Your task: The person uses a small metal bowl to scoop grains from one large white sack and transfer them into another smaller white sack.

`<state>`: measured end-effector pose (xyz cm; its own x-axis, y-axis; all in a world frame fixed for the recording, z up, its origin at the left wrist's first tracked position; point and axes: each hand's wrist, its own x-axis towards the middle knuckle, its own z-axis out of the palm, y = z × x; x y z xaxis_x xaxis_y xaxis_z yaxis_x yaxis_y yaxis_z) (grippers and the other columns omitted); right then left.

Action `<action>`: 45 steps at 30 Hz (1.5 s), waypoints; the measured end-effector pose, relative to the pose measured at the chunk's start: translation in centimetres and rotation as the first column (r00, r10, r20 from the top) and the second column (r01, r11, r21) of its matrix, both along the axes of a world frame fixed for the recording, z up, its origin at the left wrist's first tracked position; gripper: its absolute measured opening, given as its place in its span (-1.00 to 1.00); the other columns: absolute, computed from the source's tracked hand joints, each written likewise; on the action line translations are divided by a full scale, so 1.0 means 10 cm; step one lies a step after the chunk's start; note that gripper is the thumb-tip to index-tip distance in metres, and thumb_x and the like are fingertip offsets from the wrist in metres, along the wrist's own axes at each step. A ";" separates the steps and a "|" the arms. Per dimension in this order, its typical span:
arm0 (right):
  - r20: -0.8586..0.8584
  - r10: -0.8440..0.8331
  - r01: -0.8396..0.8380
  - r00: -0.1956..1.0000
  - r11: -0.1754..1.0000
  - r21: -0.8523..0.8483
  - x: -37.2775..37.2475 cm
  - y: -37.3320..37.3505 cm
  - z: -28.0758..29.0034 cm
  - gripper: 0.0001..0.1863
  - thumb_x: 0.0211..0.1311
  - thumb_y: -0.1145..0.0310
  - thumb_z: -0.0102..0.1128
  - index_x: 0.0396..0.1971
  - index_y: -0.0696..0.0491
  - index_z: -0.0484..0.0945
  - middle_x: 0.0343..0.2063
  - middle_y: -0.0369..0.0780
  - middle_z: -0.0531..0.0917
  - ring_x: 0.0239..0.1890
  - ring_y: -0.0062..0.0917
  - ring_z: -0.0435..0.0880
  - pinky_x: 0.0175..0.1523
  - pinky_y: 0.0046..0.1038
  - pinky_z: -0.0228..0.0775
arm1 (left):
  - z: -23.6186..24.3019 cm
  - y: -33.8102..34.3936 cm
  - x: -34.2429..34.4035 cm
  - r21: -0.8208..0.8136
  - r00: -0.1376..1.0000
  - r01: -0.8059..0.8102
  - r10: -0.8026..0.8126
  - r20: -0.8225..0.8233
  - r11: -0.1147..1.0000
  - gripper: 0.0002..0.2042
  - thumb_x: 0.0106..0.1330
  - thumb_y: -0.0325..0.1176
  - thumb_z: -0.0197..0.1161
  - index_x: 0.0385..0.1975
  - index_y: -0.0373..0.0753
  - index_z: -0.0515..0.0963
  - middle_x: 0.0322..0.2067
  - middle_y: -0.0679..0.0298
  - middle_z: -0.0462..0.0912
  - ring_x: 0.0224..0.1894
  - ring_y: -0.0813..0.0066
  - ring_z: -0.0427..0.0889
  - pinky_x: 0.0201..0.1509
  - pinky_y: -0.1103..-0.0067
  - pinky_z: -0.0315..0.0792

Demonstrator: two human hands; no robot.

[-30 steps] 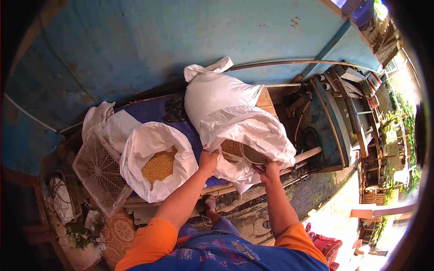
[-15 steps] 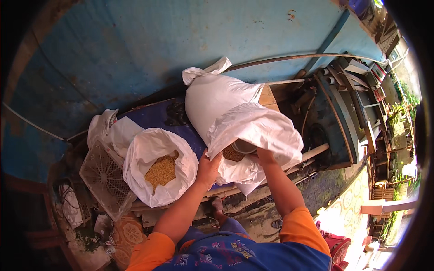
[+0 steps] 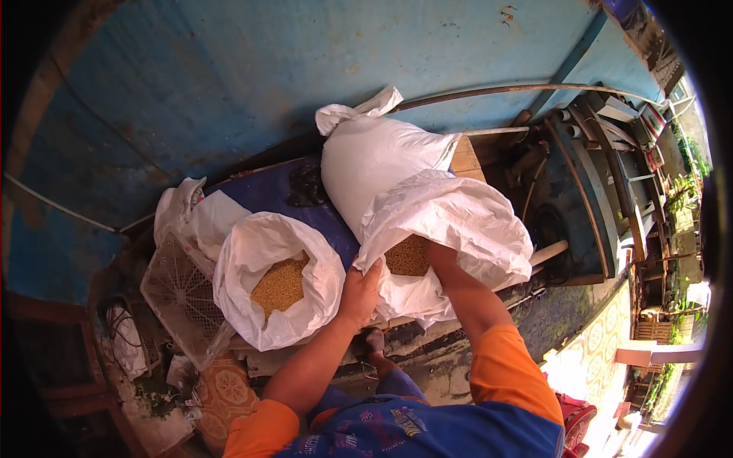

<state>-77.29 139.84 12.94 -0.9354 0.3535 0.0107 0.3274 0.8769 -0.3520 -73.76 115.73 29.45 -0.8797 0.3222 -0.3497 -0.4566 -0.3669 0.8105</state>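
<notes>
Head view: tied sack (image 3: 374, 156) behind open sack (image 3: 450, 221)

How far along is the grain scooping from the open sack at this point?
Done: both open sacks stand unrolled; the left sack shows grain. In hand: the left hand grips the right sack by its rim while the right hand, hidden, reaches into its grain. Left: nothing has been lifted out; the tied sack stays closed.

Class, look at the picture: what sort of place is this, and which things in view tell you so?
Probably an outdoor yard or storage corner beside a house: open grain sacks against a weathered blue wall, a machine, and a patterned pavement.
</notes>
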 end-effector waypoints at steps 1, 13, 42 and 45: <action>-0.004 0.025 -0.025 1.000 0.999 0.028 0.02 -0.05 0.00 -0.20 0.03 0.19 0.25 0.32 -0.04 0.16 0.28 -0.07 0.22 0.31 -0.08 0.19 0.31 0.01 0.04 | 0.03 0.01 -0.01 0.004 1.000 -0.009 0.009 -0.005 1.000 -0.58 0.41 -0.23 0.12 0.16 -0.32 0.33 0.07 0.25 0.48 0.09 0.50 0.42 0.21 0.58 0.26; 0.070 -0.039 0.070 0.997 0.845 -0.530 0.11 -0.50 0.13 -0.05 -0.21 0.31 0.35 0.27 0.17 0.11 0.25 0.07 0.19 0.26 0.03 0.19 0.36 -0.21 0.04 | -0.07 -0.02 0.00 -0.056 0.998 -0.031 0.027 -0.064 0.998 -0.59 0.42 -0.23 0.10 0.14 -0.36 0.36 0.04 0.25 0.51 0.06 0.49 0.44 0.18 0.57 0.26; 0.314 -0.275 0.179 0.909 -0.424 -0.888 1.31 -0.17 1.42 -0.46 0.11 0.54 -0.04 0.17 0.20 0.26 0.03 -0.01 0.49 -0.02 -0.11 0.58 -0.02 0.05 0.53 | -0.42 -0.27 -0.20 -0.235 0.996 -0.076 0.064 -0.056 0.969 -0.58 0.33 -0.19 0.18 0.06 -0.35 0.39 -0.08 0.16 0.58 -0.03 0.43 0.52 0.07 0.55 0.35; 0.318 -0.287 0.215 0.904 -0.337 -0.916 1.63 -0.37 1.77 -0.44 0.05 0.54 -0.03 0.16 0.24 0.28 0.04 -0.02 0.51 -0.01 -0.15 0.58 0.05 0.01 0.49 | -0.36 -0.24 -0.28 -0.204 0.998 -0.069 0.068 -0.011 0.977 -0.56 0.33 -0.16 0.19 0.07 -0.35 0.39 -0.10 0.16 0.59 -0.05 0.44 0.52 0.06 0.55 0.36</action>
<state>-61.04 136.15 30.67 -0.7652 0.1585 -0.6240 0.3547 -0.7051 -0.6141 -76.58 113.32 25.82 -0.8986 0.1831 -0.3987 -0.4330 -0.2239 0.8731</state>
